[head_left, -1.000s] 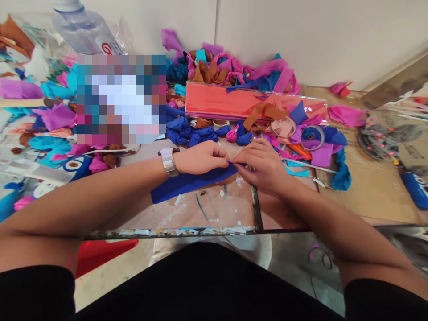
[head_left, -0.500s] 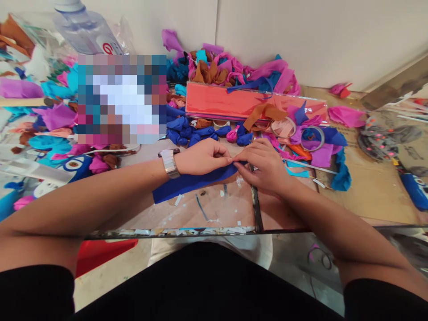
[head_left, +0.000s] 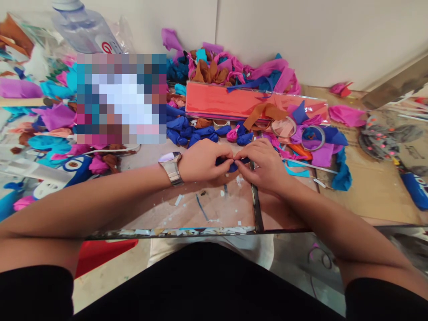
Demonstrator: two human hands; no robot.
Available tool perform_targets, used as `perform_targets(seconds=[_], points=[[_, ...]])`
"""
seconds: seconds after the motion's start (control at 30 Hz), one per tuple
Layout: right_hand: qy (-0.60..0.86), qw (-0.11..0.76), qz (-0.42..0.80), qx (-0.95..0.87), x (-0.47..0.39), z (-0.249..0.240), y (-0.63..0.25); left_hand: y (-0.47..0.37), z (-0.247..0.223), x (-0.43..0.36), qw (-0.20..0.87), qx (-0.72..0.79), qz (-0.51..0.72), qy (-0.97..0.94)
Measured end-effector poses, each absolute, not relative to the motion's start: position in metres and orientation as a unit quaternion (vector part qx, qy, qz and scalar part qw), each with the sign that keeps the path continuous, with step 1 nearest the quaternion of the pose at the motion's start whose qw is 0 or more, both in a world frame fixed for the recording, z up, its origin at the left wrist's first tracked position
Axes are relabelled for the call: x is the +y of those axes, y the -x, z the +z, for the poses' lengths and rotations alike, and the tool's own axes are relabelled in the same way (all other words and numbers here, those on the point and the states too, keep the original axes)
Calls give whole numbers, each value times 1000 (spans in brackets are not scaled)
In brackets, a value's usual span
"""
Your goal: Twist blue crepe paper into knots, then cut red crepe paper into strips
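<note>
A dark blue strip of crepe paper (head_left: 233, 166) is bunched between my hands above the table, mostly hidden by the fingers. My left hand (head_left: 202, 160), with a metal watch on its wrist, pinches it between thumb and fingertips. From the other side my right hand (head_left: 267, 164) grips it the same way, the fingertips of both hands almost meeting. Just beyond the hands lie several crumpled blue paper pieces (head_left: 179, 127) and a small pink one (head_left: 232, 133).
A flat pack of red paper (head_left: 227, 102) lies behind the hands, colourful scraps heaped around it. Tape rolls (head_left: 313, 137) rest to the right, near a cardboard sheet (head_left: 371, 187). At the back left stands a clear plastic bottle (head_left: 87, 29). The table's front edge (head_left: 200, 232) holds paper bits.
The blue strip lay stretched out beneath my left hand; now it is drawn up and bunched between both hands. My left wrist has turned, and its thumb and fingers are further curled.
</note>
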State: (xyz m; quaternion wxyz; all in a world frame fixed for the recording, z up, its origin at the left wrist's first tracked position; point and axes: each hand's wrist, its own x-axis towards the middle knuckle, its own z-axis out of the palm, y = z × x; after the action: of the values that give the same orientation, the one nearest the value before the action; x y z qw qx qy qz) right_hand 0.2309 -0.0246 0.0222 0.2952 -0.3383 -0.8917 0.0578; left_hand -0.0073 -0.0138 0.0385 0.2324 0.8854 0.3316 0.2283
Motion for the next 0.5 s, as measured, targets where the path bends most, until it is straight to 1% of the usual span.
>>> perform_targets(seconds=[0.1,0.2,0.4,0.5], points=[[340,289,67,-892,-26,22,-231,7,33,-14,160,318,231,-906],[342,281,71,-894,-28,24,-230,8,30,-15,111,303,232,-918],[347,273,77,-894,-32,26,-227,9,26,-15,53,280,217,-934],[357,282,96,-886,-32,25,-228,10,23,-13,40,266,217,-938]])
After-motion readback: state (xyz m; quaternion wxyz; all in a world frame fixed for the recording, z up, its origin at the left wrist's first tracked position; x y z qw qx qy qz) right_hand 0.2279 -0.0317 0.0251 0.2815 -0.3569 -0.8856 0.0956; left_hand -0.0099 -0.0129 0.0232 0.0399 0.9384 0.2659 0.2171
